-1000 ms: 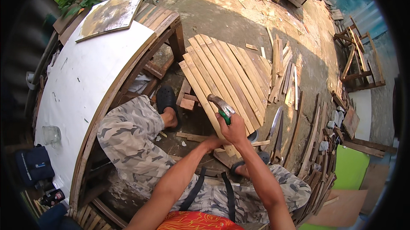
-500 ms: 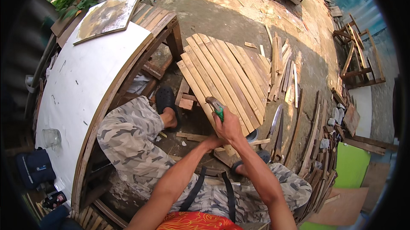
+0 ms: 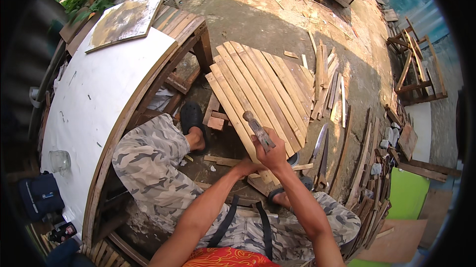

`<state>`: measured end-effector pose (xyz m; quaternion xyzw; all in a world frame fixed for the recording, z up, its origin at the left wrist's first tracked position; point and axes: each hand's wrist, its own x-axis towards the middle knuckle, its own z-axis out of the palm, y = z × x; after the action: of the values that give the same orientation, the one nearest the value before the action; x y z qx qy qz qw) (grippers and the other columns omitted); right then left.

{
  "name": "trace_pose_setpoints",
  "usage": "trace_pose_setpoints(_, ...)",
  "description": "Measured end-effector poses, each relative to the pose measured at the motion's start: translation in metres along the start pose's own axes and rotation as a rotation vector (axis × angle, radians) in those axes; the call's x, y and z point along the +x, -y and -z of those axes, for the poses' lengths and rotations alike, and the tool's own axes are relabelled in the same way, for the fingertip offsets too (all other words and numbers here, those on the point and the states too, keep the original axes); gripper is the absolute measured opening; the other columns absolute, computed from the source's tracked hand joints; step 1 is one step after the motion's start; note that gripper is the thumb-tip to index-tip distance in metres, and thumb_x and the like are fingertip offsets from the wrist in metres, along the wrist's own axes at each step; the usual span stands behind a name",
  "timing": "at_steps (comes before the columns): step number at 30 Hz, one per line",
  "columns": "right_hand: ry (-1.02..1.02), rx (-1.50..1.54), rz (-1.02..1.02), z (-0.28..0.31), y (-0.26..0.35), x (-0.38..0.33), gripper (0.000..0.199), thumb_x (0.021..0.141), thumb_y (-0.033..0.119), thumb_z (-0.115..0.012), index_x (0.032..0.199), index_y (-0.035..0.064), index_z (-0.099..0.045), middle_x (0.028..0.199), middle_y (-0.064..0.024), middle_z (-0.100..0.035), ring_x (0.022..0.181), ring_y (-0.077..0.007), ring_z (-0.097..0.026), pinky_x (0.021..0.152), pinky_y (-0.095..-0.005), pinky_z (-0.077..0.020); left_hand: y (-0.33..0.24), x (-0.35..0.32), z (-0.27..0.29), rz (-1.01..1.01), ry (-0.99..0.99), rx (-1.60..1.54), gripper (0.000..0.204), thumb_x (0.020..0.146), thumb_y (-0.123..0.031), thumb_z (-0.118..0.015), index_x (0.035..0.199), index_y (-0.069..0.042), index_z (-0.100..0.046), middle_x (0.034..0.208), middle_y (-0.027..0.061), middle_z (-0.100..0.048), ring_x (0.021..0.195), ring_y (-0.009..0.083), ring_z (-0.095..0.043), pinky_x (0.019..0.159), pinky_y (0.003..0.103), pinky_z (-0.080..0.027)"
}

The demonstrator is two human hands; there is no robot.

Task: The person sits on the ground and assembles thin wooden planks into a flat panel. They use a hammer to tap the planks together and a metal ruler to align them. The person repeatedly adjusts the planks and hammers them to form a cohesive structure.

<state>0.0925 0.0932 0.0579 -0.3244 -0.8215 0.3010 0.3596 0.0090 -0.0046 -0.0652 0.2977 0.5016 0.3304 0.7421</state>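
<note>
My right hand [image 3: 271, 152] is closed around a hammer above the near part of a wooden slatted panel [image 3: 258, 86]. The worn metal head of the hammer [image 3: 259, 131] lies lengthwise over the slats, its round face pointing away from me, and its handle is hidden by my hand. At the panel's near edge is my left hand [image 3: 246, 166], touching the wood. Its fingers are hidden there, so their grip does not show. Light-brown slats run side by side across the panel, with uneven ends on the far side.
A white-topped table [image 3: 114, 83] stands left, bearing a stained board [image 3: 126, 22] and a glass jar [image 3: 60, 160]. Right of the panel lie a handsaw [image 3: 323, 165], a long blade [image 3: 319, 143] and loose wood strips [image 3: 325, 76]. A brick [image 3: 215, 123] sits near my left foot.
The hammer has turned in my right hand: its head now shows lengthwise and the green grip is covered. My left hand stays at the panel's near edge.
</note>
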Motion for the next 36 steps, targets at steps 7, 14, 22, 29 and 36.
trace_pose_setpoints(7,0.269,-0.158,-0.203,0.003,-0.007,0.011,0.029,0.086,0.014,-0.07,0.107,0.0029,-0.054,0.08,-0.0238,-0.066,0.073,-0.046,-0.065,0.062,-0.0523,-0.0518,-0.015,-0.015,-0.007,-0.088,-0.081,-0.13,0.062,0.076,-0.03,-0.09,0.123,-0.001,-0.062,0.108,0.008,-0.068,0.095,0.0169,-0.066,0.077,0.034,-0.057)
trace_pose_setpoints(14,0.323,-0.135,0.028,0.009,-0.006,0.019,0.036,0.082,0.015,-0.075,0.11,0.0023,-0.056,0.083,-0.0209,-0.066,0.073,-0.0443,-0.066,0.06,-0.0506,-0.0518,-0.017,-0.008,0.0,-0.006,0.006,-0.075,0.07,0.075,-0.033,-0.09,0.13,-0.003,-0.058,0.113,0.0075,-0.067,0.097,0.0155,-0.065,0.076,0.032,-0.055)
trace_pose_setpoints(22,0.184,-0.06,0.022,0.013,-0.007,0.019,0.032,0.082,0.013,-0.073,0.107,0.003,-0.056,0.082,-0.0208,-0.065,0.074,-0.0436,-0.066,0.061,-0.0505,-0.0519,-0.008,-0.009,0.0,0.018,0.007,-0.063,0.067,0.078,-0.036,-0.088,0.129,-0.003,-0.06,0.11,0.0056,-0.067,0.092,0.0152,-0.064,0.076,0.032,-0.054)
trace_pose_setpoints(29,0.309,-0.195,-0.131,0.012,-0.002,0.015,0.027,0.087,0.018,-0.069,0.103,0.003,-0.055,0.079,-0.0221,-0.066,0.072,-0.0437,-0.067,0.062,-0.0517,-0.0518,-0.01,-0.008,0.0,0.006,-0.026,-0.046,0.056,0.077,-0.036,-0.088,0.116,-0.003,-0.067,0.102,0.0054,-0.07,0.09,0.015,-0.066,0.075,0.032,-0.054)
trace_pose_setpoints(36,0.534,-0.316,-0.12,0.007,0.001,0.026,0.027,0.089,0.021,-0.068,0.1,0.0021,-0.052,0.075,-0.025,-0.066,0.068,-0.0459,-0.066,0.059,-0.0543,-0.0512,-0.009,-0.01,-0.001,-0.069,0.0,-0.091,0.059,0.076,-0.037,-0.09,0.119,-0.003,-0.068,0.105,0.0062,-0.071,0.092,0.0155,-0.066,0.078,0.033,-0.055)
